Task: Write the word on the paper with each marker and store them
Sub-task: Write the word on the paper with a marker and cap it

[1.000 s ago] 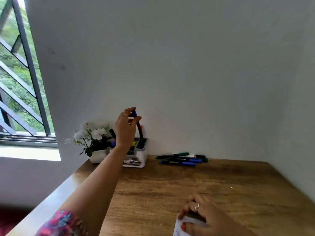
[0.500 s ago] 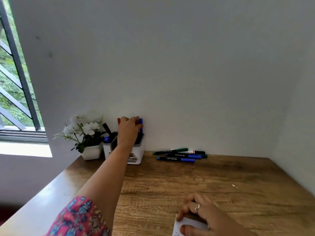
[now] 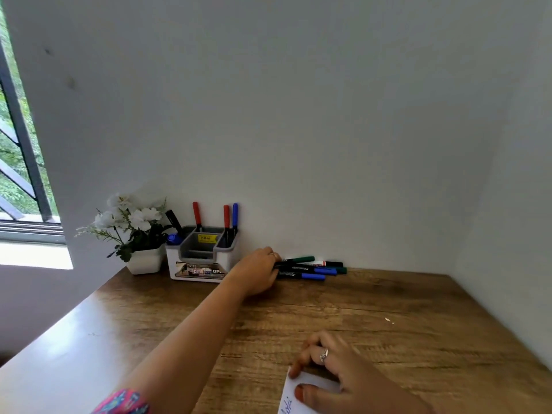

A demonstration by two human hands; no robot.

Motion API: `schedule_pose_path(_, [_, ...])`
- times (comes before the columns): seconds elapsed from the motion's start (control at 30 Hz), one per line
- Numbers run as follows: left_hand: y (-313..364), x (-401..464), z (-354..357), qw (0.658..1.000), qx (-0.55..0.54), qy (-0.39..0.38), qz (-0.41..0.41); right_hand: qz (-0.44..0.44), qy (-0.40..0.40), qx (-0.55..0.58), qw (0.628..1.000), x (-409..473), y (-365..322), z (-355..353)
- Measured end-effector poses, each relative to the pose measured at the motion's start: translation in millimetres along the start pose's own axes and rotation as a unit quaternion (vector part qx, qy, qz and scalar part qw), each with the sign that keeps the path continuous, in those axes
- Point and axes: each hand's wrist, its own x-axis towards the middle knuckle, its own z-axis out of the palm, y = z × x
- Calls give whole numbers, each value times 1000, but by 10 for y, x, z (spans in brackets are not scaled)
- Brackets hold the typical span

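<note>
markers (image 3: 310,268) lie in a loose bunch on the far side of the worktop (image 3: 388,339), close against the wall, with blue, green and black ends pointing right. your left hand (image 3: 257,271) reaches across to the left end of that bunch, its fingers at the barrels; whether it already has a grip on one you cannot tell, since the back of the hand hides the fingertips. just left of the hand stands the white and grey organiser (image 3: 199,258), holding two red markers (image 3: 196,215) and one blue marker (image 3: 235,216) upright in its far compartments, and a black one leaning at its left end. left of the organiser, touching or nearly so, a white pot of white flowers (image 3: 131,225) sits at the worktop's far left corner, beside the barred window (image 3: 21,162). at the near edge your right hand (image 3: 343,380) rests on the paper (image 3: 295,398), thumb and fingers pressed flat on it, released rather than clenched; a bit of blue writing shows at the sheet's left edge. your left forearm stretches diagonally across the worktop between the paper and the organiser.
</note>
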Motion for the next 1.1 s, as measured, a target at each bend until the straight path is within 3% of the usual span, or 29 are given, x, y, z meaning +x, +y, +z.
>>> schedule_pose_path(0.13, [-5,-33,105,997,38,-55,-48,-9,7,-4,1000,-7,7,1])
schedule_pose_path(0.27, [30,-84,107,996,31,-57,-57,-22,23,1,999,-16,30,26])
schedule_pose_path(0.4, [121,-243,32,996,-54,-32,-58,-36,27,-7,999,-29,40,33])
schedule_pose_path(0.5, [218,-483,-59,978,-194,41,-68,-42,27,-13,999,-44,35,30])
schedule_pose_path(0.6, [310,-749,-190,910,-369,153,-110,-50,36,-11,998,-39,49,37])
schedule_pose_path(0.7, [363,-989,-312,806,-513,235,-176,-58,40,-11,997,-47,63,47])
schedule_pose_path(0.8, [418,-1228,-429,698,-629,267,-214,-68,44,-24,996,-67,52,58])
schedule_pose_path(0.87, [467,-1370,-501,645,-680,270,-222,-70,51,-31,996,-78,41,54])
schedule_pose_path(1.0, [609,-1581,-552,601,-728,260,-205,-78,62,-39,994,-92,7,56])
schedule_pose_path(1.1, [701,-1622,-554,614,-723,249,-195,-81,71,-54,993,-88,-14,48])
